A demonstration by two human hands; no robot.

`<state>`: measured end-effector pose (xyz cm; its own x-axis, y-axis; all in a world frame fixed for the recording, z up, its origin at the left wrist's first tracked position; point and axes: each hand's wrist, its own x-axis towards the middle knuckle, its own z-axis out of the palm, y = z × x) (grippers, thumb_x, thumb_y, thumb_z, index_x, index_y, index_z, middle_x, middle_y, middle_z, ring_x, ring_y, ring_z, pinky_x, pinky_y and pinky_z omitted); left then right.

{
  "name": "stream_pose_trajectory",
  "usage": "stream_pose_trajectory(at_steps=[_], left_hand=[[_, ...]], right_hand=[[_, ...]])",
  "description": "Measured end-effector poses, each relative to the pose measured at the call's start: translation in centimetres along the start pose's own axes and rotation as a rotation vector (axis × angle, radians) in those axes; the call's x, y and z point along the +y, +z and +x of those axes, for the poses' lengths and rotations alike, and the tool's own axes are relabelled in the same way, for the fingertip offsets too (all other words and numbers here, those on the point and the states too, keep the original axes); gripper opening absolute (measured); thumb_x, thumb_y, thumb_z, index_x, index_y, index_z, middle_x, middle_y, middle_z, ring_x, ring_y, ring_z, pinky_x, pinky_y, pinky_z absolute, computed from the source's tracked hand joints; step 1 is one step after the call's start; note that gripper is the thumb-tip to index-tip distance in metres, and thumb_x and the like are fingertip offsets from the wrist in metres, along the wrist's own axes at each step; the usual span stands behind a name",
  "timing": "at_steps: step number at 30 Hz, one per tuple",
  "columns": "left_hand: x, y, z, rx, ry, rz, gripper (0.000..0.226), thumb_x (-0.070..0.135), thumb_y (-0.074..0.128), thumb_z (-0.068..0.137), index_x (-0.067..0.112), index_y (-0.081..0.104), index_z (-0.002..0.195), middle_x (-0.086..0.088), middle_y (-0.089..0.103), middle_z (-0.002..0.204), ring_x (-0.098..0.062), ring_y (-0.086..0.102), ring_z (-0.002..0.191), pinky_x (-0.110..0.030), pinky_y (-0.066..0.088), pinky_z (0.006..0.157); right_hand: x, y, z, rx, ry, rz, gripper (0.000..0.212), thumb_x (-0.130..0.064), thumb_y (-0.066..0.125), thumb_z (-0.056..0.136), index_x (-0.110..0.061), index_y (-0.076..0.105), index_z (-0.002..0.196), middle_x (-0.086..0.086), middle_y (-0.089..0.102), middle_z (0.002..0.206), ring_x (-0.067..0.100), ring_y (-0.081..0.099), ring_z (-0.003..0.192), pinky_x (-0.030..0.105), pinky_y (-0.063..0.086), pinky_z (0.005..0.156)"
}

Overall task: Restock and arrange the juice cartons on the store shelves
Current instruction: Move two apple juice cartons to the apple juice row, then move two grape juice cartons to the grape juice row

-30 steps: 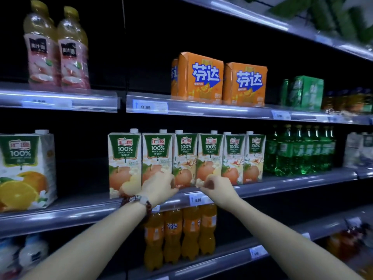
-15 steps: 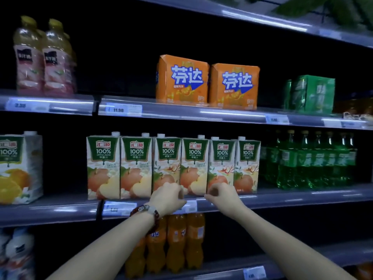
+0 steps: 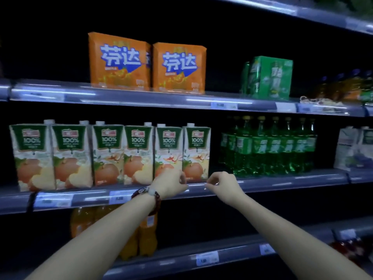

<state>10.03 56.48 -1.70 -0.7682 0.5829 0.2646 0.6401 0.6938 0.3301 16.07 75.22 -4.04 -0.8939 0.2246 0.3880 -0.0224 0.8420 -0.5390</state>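
- Forearms reached up from the bottom of the view toward the middle shelf; the left hand [image 3: 168, 183], with a dark beaded bracelet [image 3: 148, 194] at the wrist, had its fingers loosely curled and gripped nothing, its fingertips just in front of the lower part of the second carton from the right.
- Right hand [image 3: 223, 183] hung just beside it, likewise loosely curled and empty (whether its fingertips touched the grey plastic shelf rail [image 3: 282, 181] I could not tell).
- Task's goods, six tall white-and-green apple juice cartons [image 3: 110, 155] with white screw caps, stood upright in a row at the front of that shelf, sides touching or nearly so, the rightmost apple juice carton [image 3: 196, 152] nearest the hands.
- Risk one: the cartons sat close to the front lip, so a careless nudge at their bases could tip one forward off the shelf.
- Risk two: they were tall and narrow, so a sideways push on the end carton could topple its neighbours in turn.
- Right of them, across a gap, stood green plastic soda bottles [image 3: 270, 146]; a carton slid that way too hard could knock them.
- Farthest up sat two orange soft drink multipacks [image 3: 148, 63] and a green one [image 3: 268, 76], well apart from the hands and unlikely to be disturbed.
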Motion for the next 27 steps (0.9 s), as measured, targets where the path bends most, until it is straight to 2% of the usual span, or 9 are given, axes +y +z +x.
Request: stream_pose_trajectory(at_steps=[2, 7, 13, 17, 21, 25, 27], left_hand=[[2.0, 1.2, 1.5, -0.008, 0.044, -0.018, 0.022, 0.027, 0.064, 0.088, 0.010, 0.072, 0.098, -0.007, 0.069, 0.102, -0.023, 0.064, 0.094, -0.038, 0.055, 0.084], [6.6, 4.6, 5.9, 0.029, 0.135, -0.055, 0.018, 0.028, 0.065, 0.085, 0.014, 0.073, 0.092, -0.003, 0.071, 0.094, -0.017, 0.064, 0.087, -0.032, 0.054, 0.077], [13.0, 10.0, 10.5, 0.011, 0.176, -0.148, 0.023, 0.035, 0.064, 0.084, 0.016, 0.071, 0.097, -0.006, 0.072, 0.097, -0.021, 0.065, 0.094, -0.034, 0.053, 0.081], [18.6, 13.1, 13.3, 0.022, 0.186, -0.193, 0.026, 0.034, 0.065, 0.086, 0.014, 0.071, 0.101, -0.007, 0.071, 0.100, -0.021, 0.065, 0.093, -0.029, 0.052, 0.078], [24.8, 15.9, 16.2, 0.030, 0.181, -0.256, 0.024, 0.033, 0.064, 0.088, 0.013, 0.070, 0.100, -0.007, 0.069, 0.100, -0.018, 0.061, 0.084, -0.027, 0.049, 0.073], [30.8, 19.1, 18.7, 0.037, 0.141, -0.309, 0.025, 0.033, 0.065, 0.087, 0.014, 0.070, 0.101, -0.008, 0.068, 0.100, -0.022, 0.064, 0.093, -0.029, 0.049, 0.076], [33.7, 21.0, 19.6, 0.038, 0.134, -0.320, 0.024, 0.033, 0.066, 0.086, 0.014, 0.070, 0.099, -0.009, 0.069, 0.099, -0.023, 0.064, 0.092, -0.027, 0.048, 0.076]], right_hand=[[1.8, -1.6, 0.4, 0.016, 0.021, -0.009, 0.017, -0.027, 0.068, 0.085, -0.011, 0.072, 0.089, 0.005, 0.071, 0.091, 0.020, 0.063, 0.091, 0.030, 0.050, 0.079], [6.9, -5.0, 0.1, 0.062, 0.098, -0.030, 0.019, -0.029, 0.069, 0.084, -0.011, 0.071, 0.089, 0.005, 0.071, 0.091, 0.019, 0.062, 0.091, 0.029, 0.050, 0.078], [14.4, -9.8, -1.1, 0.150, 0.220, -0.055, 0.016, -0.030, 0.072, 0.083, -0.014, 0.068, 0.083, 0.000, 0.067, 0.084, 0.015, 0.060, 0.084, 0.022, 0.041, 0.072], [19.7, -14.0, -1.4, 0.179, 0.254, -0.074, 0.022, -0.029, 0.071, 0.083, -0.009, 0.072, 0.090, 0.003, 0.071, 0.090, 0.016, 0.062, 0.088, 0.024, 0.044, 0.075], [25.2, -18.9, -1.7, 0.192, 0.267, -0.058, 0.023, -0.028, 0.071, 0.083, -0.006, 0.072, 0.091, 0.006, 0.071, 0.092, 0.019, 0.063, 0.091, 0.024, 0.044, 0.075], [31.0, -23.4, -2.7, 0.203, 0.284, -0.056, 0.024, -0.026, 0.072, 0.083, -0.006, 0.072, 0.095, 0.007, 0.072, 0.097, 0.019, 0.065, 0.094, 0.026, 0.048, 0.081], [33.7, -25.2, -3.3, 0.211, 0.302, -0.040, 0.024, -0.026, 0.072, 0.084, -0.005, 0.071, 0.097, 0.007, 0.072, 0.097, 0.017, 0.064, 0.093, 0.024, 0.046, 0.079]])
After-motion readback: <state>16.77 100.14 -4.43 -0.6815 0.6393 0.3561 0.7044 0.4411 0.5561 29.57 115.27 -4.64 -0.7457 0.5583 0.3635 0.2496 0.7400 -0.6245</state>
